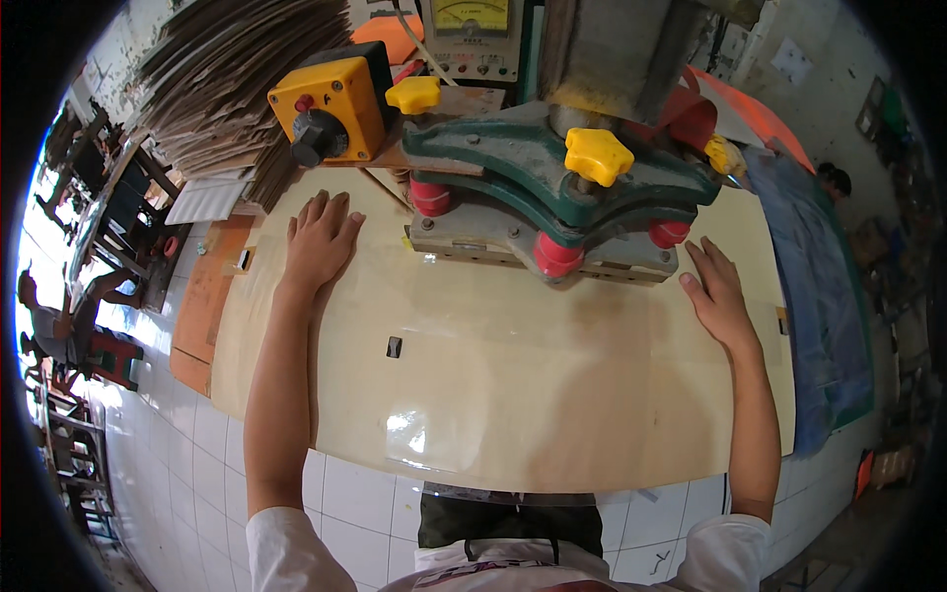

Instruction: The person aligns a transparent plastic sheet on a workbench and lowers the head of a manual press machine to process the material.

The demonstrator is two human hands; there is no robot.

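A wide cream sheet [473,375] with a glossy surface lies in front of me under a press machine [552,187]. The press has a dark green head with yellow star knobs, red round pads and a grey metal plate. My left hand [321,242] rests flat on the sheet to the left of the press, fingers stretched forward and holding nothing. On the other side my right hand [718,296] lies with its fingers extended near the plate's right end, also holding nothing. A small black piece [395,347] sits on the sheet between my forearms.
A yellow control box [335,109] with a black knob stands at the back left, by a tall stack of brown sheets [237,89]. Behind the press is a meter panel [473,44]. Blue cloth [819,296] hangs at the right. A person [64,321] sits far left.
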